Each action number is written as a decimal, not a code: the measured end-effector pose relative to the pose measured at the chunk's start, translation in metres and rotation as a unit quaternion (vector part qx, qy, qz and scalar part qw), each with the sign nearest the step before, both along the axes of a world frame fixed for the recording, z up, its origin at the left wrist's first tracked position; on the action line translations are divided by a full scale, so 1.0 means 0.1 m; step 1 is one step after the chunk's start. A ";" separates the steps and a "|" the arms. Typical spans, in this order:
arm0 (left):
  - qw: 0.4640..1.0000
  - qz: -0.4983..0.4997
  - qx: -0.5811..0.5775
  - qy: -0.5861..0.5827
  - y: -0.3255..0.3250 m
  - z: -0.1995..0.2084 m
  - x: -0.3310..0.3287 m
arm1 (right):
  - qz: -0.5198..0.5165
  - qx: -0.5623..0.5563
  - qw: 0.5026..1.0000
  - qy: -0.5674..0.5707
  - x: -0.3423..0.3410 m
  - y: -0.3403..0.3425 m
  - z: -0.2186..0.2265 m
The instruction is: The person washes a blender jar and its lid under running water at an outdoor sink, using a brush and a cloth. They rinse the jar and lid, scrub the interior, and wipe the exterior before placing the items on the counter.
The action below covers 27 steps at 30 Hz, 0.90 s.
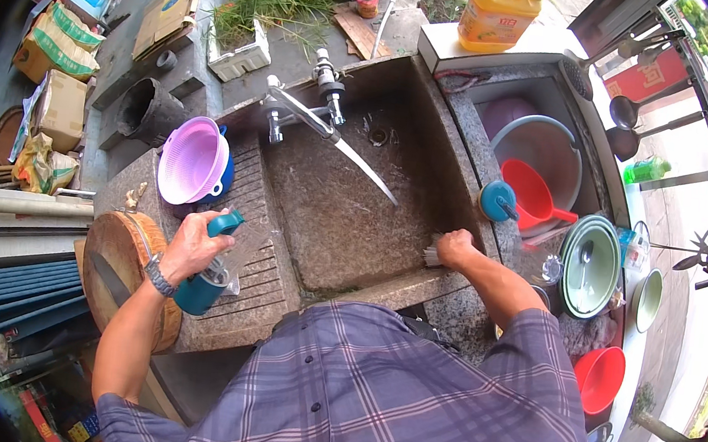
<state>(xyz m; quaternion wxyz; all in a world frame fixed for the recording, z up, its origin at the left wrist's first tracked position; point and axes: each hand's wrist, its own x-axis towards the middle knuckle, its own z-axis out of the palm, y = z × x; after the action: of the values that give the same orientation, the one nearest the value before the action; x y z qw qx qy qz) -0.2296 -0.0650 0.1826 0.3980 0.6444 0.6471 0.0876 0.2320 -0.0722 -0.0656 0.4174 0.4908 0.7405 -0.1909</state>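
Observation:
My left hand point(191, 246), a watch on its wrist, is closed around the handle of a teal mug point(200, 294) over the ribbed drainboard on the left; a shiny metallic part shows beside my fingers. At the sink's near right corner my right hand point(458, 250) is closed on what looks like a small brush point(433, 251), its pale bristles pointing left and its grip hidden in my fist. Water runs from the tap point(305, 111) into the stone sink point(350, 251). A round teal lid point(497, 201) with a loop sits on the right ledge.
Left of the sink are a purple colander point(193, 159) in a blue basin and a round chopping board point(122, 278) bearing a cleaver. On the right stand a red dipper point(525, 195), stacked green bowls point(589, 265) and a red bowl point(599, 380). Behind is a yellow pump bottle point(498, 15).

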 end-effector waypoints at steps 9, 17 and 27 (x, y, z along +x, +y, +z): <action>0.999 0.019 -0.010 -0.040 -0.03 -0.24 0.02 | -0.050 0.019 0.999 -0.004 0.06 0.00 0.00; 0.998 0.013 -0.023 -0.050 -0.01 -0.29 0.01 | -0.338 0.095 0.775 0.526 -0.36 0.22 0.11; 0.998 -0.005 0.006 -0.058 0.01 -0.37 0.02 | -0.634 -0.278 0.385 0.611 -0.91 0.43 0.47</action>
<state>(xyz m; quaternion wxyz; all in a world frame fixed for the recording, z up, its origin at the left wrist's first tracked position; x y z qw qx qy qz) -0.2279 -0.0637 0.1453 0.4318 0.6436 0.6191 0.1267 0.1410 -0.0289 -0.0186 -0.2764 0.4258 0.1754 -0.8435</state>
